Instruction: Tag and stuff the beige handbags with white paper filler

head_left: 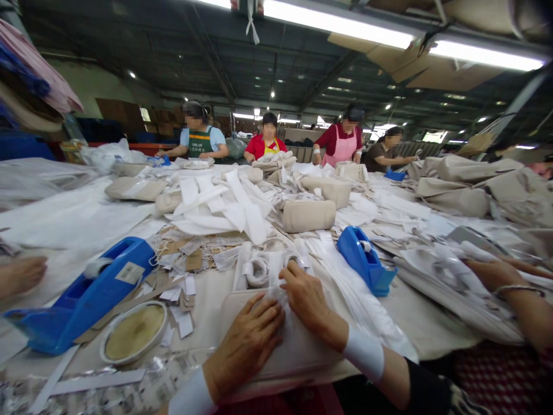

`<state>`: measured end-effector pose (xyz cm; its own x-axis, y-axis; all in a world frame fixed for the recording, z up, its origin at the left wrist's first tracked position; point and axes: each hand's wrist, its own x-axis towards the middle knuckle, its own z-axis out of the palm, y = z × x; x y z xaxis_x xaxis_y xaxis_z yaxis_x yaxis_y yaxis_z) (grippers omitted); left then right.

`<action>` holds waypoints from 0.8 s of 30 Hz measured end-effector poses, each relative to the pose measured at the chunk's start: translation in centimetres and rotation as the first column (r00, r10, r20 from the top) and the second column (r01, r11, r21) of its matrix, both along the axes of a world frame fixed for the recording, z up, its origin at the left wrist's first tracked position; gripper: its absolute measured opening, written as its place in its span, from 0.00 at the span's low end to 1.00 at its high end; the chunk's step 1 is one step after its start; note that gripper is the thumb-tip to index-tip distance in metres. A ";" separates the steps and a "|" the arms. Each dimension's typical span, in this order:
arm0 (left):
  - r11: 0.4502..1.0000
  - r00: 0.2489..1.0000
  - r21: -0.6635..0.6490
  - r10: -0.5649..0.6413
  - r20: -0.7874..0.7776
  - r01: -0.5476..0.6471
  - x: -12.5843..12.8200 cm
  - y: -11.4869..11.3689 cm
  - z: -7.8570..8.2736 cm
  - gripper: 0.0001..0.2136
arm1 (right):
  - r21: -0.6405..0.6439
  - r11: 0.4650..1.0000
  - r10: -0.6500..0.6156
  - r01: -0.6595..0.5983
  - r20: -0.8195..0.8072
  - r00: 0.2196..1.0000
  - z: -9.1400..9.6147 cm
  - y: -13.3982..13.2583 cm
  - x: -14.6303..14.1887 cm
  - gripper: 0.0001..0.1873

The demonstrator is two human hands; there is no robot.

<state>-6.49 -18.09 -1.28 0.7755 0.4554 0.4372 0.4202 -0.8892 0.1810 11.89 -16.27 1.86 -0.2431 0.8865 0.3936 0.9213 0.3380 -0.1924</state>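
Observation:
In front of me a beige bag (298,360) lies flat on the table, with coiled straps (258,271) in white wrapping at its far side. My left hand (250,337) rests on the bag, its fingers stretched out and close together over the wrapping's edge. My right hand (305,297) bends its fingers down beside the coils, closed on thin white wrapping (279,297). The fingertips of both hands nearly meet there. What lies under the fingers is partly hidden.
Blue tape dispensers (365,259) stand left and right of the bag. A round dish (135,333), cardboard tags (185,253) and white foam strips (216,202) cover the left. Other beige bags (309,216) lie beyond. A co-worker's hand (496,276) works at right; several people stand opposite.

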 end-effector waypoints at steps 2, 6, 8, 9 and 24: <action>1.000 1.000 0.028 0.002 -0.002 -0.002 0.0 0.1 0.1 0.21 | 0.122 0.992 -0.029 0.042 -0.108 0.994 0.8 0.1 2.6 0.10; 0.989 1.000 0.145 -0.017 -0.013 0.019 -0.2 0.4 -0.2 0.22 | 0.159 0.925 -0.247 0.346 -0.441 0.863 3.5 1.3 12.1 0.11; 0.973 0.999 0.229 -0.032 -0.008 0.033 -0.4 0.9 -0.5 0.21 | 0.055 0.863 -0.398 0.503 -0.539 0.742 4.9 1.8 17.2 0.10; 0.962 0.999 0.271 -0.038 -0.005 0.038 -0.4 1.1 -0.7 0.21 | -0.004 0.836 -0.458 0.549 -0.557 0.693 5.4 2.0 19.4 0.10; 0.866 0.991 0.495 -0.118 0.071 0.067 -0.3 2.9 -1.2 0.16 | -0.495 0.787 -0.617 0.369 -0.658 0.432 3.5 2.2 24.8 0.04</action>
